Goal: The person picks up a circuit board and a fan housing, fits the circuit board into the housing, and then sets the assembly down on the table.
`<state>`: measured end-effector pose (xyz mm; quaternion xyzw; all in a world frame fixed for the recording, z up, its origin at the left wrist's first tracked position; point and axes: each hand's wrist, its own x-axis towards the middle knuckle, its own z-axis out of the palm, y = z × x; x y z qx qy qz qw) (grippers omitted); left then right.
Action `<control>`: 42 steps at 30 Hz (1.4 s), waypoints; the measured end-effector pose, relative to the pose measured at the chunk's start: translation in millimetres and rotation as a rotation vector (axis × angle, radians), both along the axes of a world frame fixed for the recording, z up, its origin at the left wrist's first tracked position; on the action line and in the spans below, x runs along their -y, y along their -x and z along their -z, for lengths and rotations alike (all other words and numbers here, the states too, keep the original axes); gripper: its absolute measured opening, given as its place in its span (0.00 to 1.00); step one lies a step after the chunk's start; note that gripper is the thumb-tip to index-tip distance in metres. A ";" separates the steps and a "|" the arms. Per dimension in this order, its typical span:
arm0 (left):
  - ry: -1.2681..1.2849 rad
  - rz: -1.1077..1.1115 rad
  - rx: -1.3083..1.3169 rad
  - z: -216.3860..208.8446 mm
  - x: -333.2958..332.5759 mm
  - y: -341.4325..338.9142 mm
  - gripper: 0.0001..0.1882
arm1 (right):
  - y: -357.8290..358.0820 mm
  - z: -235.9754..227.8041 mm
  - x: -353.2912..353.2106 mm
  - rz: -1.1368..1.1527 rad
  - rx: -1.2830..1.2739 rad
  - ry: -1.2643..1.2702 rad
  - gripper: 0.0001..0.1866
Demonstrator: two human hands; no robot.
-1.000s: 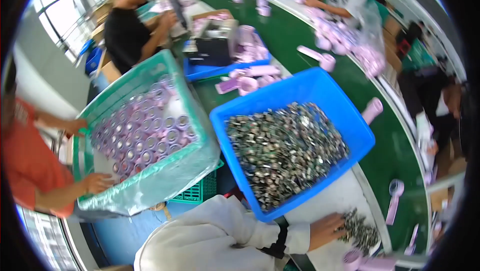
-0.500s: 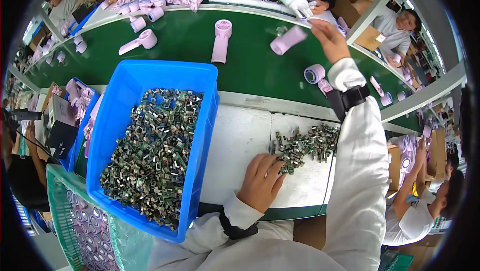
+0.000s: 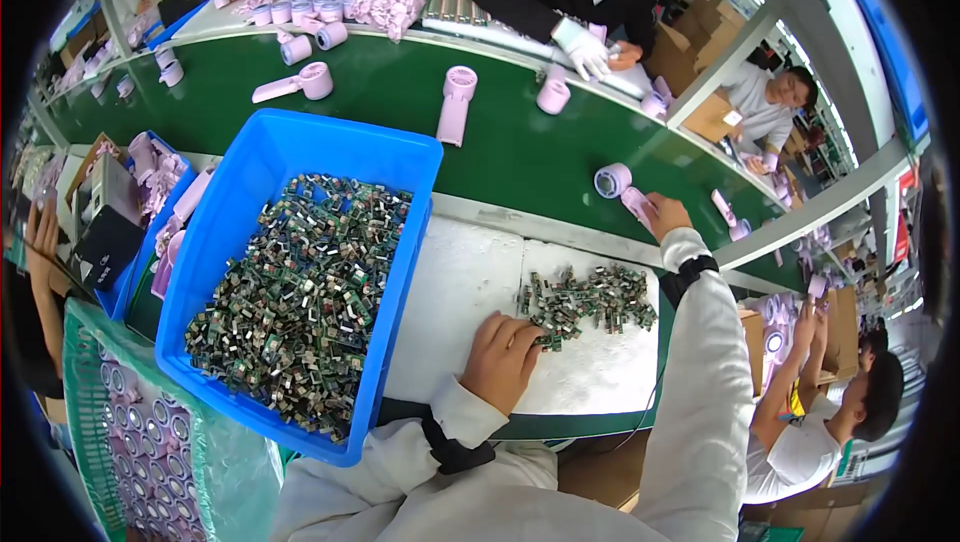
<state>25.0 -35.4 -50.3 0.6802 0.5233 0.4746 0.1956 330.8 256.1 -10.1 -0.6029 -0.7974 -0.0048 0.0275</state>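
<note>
on bench (image 3: 460, 272), l hand (image 3: 503, 357) at pcb pile (image 3: 592, 300), grip unclear; r hand (image 3: 668, 216) pinches fan (image 3: 613, 180); pile + bin (image 3: 350, 147) left, done qty unclear.

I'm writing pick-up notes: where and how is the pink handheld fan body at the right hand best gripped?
Likely by its slim handle, pinched across the long edges, coming from the near right. The handle points that way, toward the right hand, while the wider round head lies at the far left end and looks harder to pinch.
</note>
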 end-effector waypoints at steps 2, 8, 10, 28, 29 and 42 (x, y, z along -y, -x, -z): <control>-0.015 -0.004 0.000 3.0 1.1 -1.3 0.15 | -16.0 -18.3 5.9 -0.023 -0.003 -0.285 0.17; -0.042 0.010 0.015 0.9 3.8 -3.7 0.13 | 19.3 -88.6 107.7 0.308 -0.865 0.194 0.17; -0.030 0.028 0.001 -0.2 0.9 -3.0 0.13 | 26.5 -87.3 169.9 0.388 -0.979 0.285 0.18; 0.045 -0.063 0.128 -19.9 19.7 32.3 0.13 | 104.4 -12.7 369.0 0.281 -0.427 0.111 0.13; 0.112 -0.074 0.173 -21.8 24.5 34.1 0.12 | 109.5 -16.8 365.0 0.270 -0.354 -0.009 0.12; 0.072 0.139 0.100 -4.4 50.0 28.2 0.12 | 95.3 -20.7 330.2 -0.250 -0.409 0.008 0.11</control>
